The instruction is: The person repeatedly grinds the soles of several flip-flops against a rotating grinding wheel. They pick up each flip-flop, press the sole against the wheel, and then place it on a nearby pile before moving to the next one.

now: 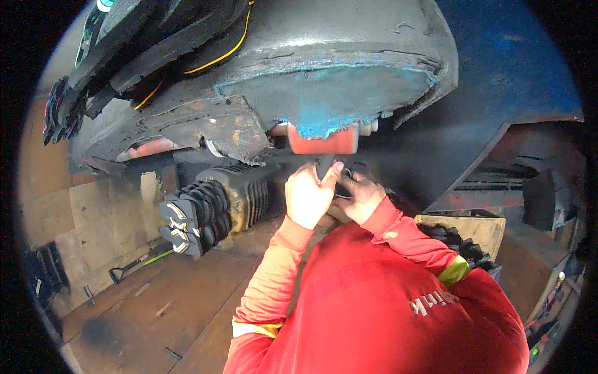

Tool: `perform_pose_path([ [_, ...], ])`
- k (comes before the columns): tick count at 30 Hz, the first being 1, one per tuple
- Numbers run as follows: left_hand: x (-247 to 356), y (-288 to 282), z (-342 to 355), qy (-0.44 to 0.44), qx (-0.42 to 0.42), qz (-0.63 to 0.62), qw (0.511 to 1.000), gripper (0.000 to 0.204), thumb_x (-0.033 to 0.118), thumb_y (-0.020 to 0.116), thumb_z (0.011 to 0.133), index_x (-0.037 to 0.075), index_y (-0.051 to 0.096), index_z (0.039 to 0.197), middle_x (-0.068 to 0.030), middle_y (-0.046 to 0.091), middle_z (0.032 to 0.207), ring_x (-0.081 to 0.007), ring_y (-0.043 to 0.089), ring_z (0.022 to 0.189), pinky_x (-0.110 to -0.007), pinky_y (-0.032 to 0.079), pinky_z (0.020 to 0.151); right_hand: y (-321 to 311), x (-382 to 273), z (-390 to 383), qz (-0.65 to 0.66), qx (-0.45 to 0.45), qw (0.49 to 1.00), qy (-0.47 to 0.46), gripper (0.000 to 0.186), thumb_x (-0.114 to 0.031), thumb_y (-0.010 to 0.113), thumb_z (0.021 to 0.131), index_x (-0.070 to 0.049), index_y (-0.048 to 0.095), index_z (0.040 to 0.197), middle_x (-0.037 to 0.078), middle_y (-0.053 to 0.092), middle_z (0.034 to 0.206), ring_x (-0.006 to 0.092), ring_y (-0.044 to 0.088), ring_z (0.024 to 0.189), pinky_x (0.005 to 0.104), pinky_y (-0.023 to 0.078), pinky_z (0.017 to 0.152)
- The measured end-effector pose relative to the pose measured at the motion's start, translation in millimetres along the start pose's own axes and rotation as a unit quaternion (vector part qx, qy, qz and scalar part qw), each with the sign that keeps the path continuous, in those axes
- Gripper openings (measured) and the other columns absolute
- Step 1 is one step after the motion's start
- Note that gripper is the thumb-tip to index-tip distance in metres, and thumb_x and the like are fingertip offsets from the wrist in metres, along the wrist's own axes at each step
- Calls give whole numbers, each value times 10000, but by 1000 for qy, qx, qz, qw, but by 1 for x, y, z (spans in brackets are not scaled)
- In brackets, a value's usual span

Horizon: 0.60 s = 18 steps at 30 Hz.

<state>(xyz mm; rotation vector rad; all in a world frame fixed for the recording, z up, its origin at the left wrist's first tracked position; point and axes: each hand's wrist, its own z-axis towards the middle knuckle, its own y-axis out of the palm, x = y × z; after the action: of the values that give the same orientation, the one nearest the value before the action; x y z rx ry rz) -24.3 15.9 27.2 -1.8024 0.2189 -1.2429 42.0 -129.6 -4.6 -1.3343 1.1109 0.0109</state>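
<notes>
Both my hands are closed on a dark flip-flop (325,166), just in front of a red grinding wheel (322,142). My left hand (309,194) grips it with the thumb along its upper face. On the other side my right hand (362,194) holds it, fingers curled and partly hidden. One end of the flip-flop reaches the lower edge of the wheel; whether it touches, I cannot tell. A ragged blue-grey cloth (336,93) hangs over the top of the wheel.
Dark sandals (149,56) lie piled on the dusty bench at upper left. Stacked flip-flops (187,218) stand by a ribbed motor (249,193) at left. A wooden-edged box (495,235) of black pieces is at my right. A green-handled tool (159,256) lies on the floor.
</notes>
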Motion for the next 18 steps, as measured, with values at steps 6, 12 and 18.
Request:
perform_pose_path([
  [6, 10, -11, -30, 23, 80, -170, 982, 284, 272, 781, 899, 7, 739, 996, -199, 715, 876, -330, 722, 780, -382, 553, 700, -4, 5, 2, -143, 98, 976, -134, 413, -300, 749, 845, -218, 681, 1243, 199, 629, 1185, 469, 614, 1149, 522, 527, 959],
  [12, -16, -21, -52, 8, 123, -144, 982, 450, 99, 817, 845, -70, 649, 1227, -228, 671, 1249, -320, 678, 1138, -373, 532, 973, 40, 24, -10, 202, 248, 944, -83, 430, -339, 681, 959, -233, 593, 1366, 121, 590, 1266, 379, 508, 1324, 541, 351, 1161],
  [18, -27, -45, -72, 19, 86, -150, 985, 420, 61, 784, 850, -58, 643, 1227, -228, 669, 1253, -319, 680, 1151, -368, 533, 964, 70, 62, 20, 805, -64, 517, 282, 548, -477, 674, 961, -174, 548, 1400, 78, 589, 1408, 333, 572, 1270, 708, 420, 1037],
])
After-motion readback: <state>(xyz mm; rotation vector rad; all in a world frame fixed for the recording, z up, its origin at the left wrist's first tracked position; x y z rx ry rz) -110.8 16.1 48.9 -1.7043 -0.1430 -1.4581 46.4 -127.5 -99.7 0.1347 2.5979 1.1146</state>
